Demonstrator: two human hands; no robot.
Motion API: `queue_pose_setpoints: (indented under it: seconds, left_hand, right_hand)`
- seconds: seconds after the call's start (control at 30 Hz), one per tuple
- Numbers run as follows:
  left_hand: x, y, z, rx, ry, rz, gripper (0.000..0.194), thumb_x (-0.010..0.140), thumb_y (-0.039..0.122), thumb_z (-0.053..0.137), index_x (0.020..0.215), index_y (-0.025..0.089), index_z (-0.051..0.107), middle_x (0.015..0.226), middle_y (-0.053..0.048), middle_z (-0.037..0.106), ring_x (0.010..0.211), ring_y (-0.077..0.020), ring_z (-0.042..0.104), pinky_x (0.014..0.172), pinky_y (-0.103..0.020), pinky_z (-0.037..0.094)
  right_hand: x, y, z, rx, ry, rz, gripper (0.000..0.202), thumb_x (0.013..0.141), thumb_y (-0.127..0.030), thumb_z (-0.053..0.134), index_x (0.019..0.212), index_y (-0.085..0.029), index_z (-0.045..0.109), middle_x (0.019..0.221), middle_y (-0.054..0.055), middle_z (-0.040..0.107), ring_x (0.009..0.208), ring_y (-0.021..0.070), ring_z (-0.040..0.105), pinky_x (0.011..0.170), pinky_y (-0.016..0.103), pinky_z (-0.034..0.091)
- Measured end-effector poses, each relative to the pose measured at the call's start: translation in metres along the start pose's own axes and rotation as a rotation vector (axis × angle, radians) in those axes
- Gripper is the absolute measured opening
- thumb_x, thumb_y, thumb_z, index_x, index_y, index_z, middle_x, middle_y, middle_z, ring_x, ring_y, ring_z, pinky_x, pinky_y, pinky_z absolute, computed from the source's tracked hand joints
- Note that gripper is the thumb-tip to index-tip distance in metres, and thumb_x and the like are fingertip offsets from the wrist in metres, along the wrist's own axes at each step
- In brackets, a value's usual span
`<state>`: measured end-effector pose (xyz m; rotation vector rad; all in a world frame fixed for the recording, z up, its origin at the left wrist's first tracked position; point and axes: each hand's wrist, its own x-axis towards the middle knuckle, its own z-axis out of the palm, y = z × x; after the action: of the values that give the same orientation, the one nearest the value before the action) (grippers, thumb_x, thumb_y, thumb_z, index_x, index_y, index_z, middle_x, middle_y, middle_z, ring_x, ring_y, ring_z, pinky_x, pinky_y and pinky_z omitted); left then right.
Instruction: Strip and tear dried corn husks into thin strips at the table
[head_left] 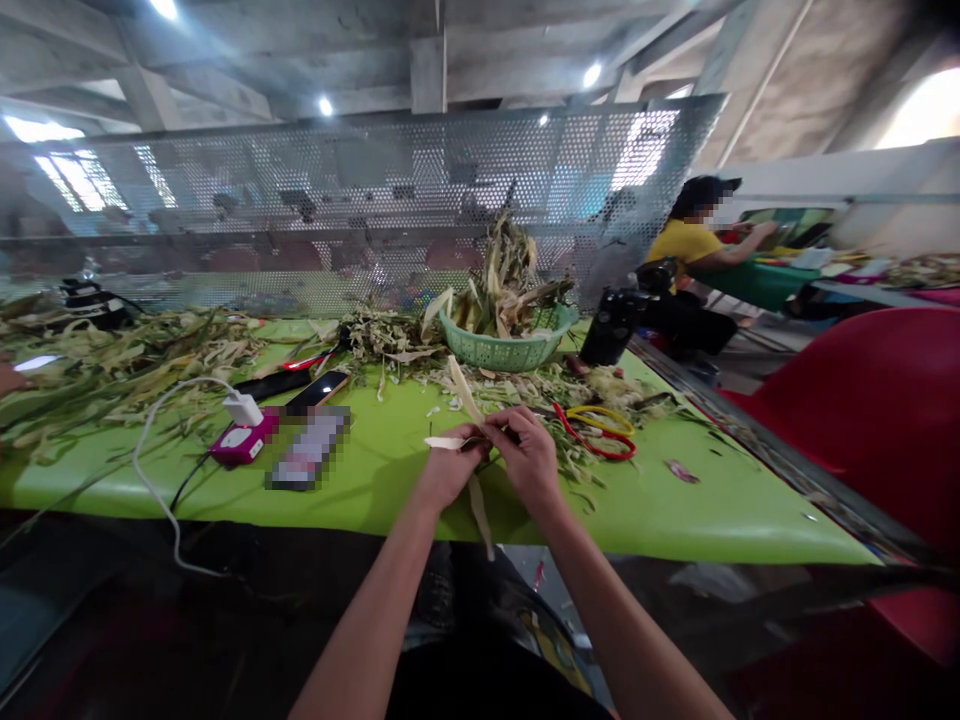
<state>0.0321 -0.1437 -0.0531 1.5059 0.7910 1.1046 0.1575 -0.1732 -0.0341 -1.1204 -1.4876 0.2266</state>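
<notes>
Pale strips of dried corn husk [465,390] are crossed between my two hands above the table's front edge. My left hand [448,470] is closed on them, and one short end points left from it. Close beside it, my right hand [525,450] pinches the strips where they cross. One end stands up past my fingers, and another hangs down below my hands. Exactly how the strips are joined is hidden by my fingers. Just right of my right hand lie red-handled scissors or pliers [600,445] with a yellow loop, among husk scraps.
A green basket [502,350] of dried husks stands behind my hands, with a dark bottle [607,325] right of it. Phones [319,392], a pink power socket [244,440] and a white cable lie left. A perforated metal screen [375,200] backs the green table [390,500]. A person in yellow sits right.
</notes>
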Motion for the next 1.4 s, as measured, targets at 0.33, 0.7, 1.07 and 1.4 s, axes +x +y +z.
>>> queue_pose_setpoints:
  seconds: [0.33, 0.7, 1.07, 1.4]
  left_hand:
    - [0.0, 0.001, -0.004, -0.379, 0.12, -0.118, 0.023, 0.069, 0.036, 0.07, 0.081, 0.016, 0.066, 0.066, 0.001, 0.059, 0.056, -0.008, 0.045, 0.053, -0.02, 0.032]
    - [0.003, -0.001, -0.004, -0.616, 0.196, -0.123, 0.033, 0.065, 0.033, 0.076, 0.094, 0.017, 0.07, 0.081, -0.001, 0.064, 0.066, -0.0077, 0.05, 0.059, -0.018, 0.036]
    - [0.005, -0.008, -0.006, -0.625, 0.366, -0.117, 0.03, 0.058, 0.033, 0.079, 0.07, 0.015, 0.059, 0.065, 0.004, 0.055, 0.06, -0.0072, 0.048, 0.06, -0.02, 0.036]
    - [-0.002, 0.006, -0.001, -0.645, 0.137, -0.087, 0.027, 0.063, 0.028, 0.078, 0.082, 0.015, 0.063, 0.076, 0.002, 0.061, 0.068, -0.0075, 0.054, 0.066, -0.019, 0.042]
  right_hand:
    - [-0.004, -0.009, 0.002, 0.008, 0.107, -0.002, 0.012, 0.086, -0.027, 0.057, 0.091, -0.02, 0.065, 0.094, 0.006, 0.06, 0.083, 0.0176, 0.057, 0.068, 0.028, 0.045]
    - [-0.009, 0.001, 0.006, -0.077, -0.202, 0.061, 0.015, 0.086, -0.032, 0.055, 0.079, -0.02, 0.06, 0.076, 0.001, 0.061, 0.073, 0.0172, 0.056, 0.069, 0.027, 0.042]
    - [-0.005, 0.002, 0.009, -0.098, -0.269, 0.089, 0.019, 0.081, -0.031, 0.058, 0.066, -0.02, 0.059, 0.063, -0.001, 0.056, 0.062, 0.0156, 0.051, 0.059, 0.026, 0.037]
    - [-0.004, 0.013, 0.004, 0.594, -0.136, 0.544, 0.027, 0.073, -0.043, 0.07, 0.085, -0.02, 0.065, 0.073, 0.0, 0.061, 0.062, 0.0128, 0.052, 0.06, 0.024, 0.043]
